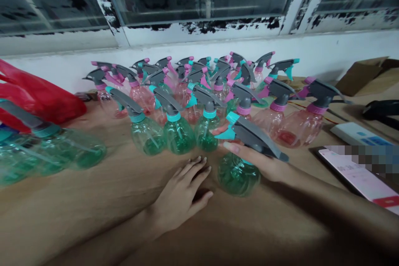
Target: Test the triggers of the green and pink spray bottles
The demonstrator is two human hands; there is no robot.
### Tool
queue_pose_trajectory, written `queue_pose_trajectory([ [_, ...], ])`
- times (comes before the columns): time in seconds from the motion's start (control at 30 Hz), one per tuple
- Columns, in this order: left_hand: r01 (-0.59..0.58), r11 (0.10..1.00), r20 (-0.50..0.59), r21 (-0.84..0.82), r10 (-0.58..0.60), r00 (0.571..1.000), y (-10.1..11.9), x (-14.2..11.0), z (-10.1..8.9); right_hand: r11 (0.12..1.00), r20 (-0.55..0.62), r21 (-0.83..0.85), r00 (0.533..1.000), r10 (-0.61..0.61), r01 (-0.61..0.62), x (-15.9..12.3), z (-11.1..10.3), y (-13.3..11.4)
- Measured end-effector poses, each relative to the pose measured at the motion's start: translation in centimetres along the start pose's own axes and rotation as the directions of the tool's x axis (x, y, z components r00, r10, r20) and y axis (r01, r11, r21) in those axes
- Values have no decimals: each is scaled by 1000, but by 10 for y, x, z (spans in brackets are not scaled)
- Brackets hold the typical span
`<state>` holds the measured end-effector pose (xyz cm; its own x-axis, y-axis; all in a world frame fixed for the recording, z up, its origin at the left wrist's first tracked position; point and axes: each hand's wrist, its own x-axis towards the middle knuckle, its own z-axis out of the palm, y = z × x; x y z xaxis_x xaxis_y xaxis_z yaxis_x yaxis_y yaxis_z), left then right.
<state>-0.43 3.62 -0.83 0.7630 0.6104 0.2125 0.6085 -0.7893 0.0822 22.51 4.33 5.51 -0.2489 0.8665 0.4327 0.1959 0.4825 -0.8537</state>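
Observation:
My right hand (264, 160) is wrapped around the neck of a green spray bottle (238, 176), just below its grey and turquoise trigger head. The bottle tilts a little; whether its base touches the table cannot be seen. To the left of it, my left hand (183, 193) lies on the table with fingers stretched out, holding nothing. Just beyond my hands stands a row of green spray bottles (179, 137) with turquoise collars. Pink spray bottles (302, 126) with grey and pink heads stand behind and to the right.
More green spray bottles (73, 147) stand at the left, near a red plastic bag (34, 91). On the right are a phone (358, 176), a white and blue box (363, 133), a black object (382, 110) and a cardboard box (364, 77). A wall with windows closes off the back.

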Motion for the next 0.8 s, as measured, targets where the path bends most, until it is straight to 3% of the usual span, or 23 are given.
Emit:
queue_pose_trajectory([
  [0.3, 8, 1000, 17, -2, -8, 1000, 0, 0, 0, 999, -4, 32, 999, -33, 33, 1, 2, 0],
  [0.8, 24, 1000, 34, -8, -24, 999, 1, 1, -2, 1000, 26, 25, 999, 18, -19, -1, 0, 1],
])
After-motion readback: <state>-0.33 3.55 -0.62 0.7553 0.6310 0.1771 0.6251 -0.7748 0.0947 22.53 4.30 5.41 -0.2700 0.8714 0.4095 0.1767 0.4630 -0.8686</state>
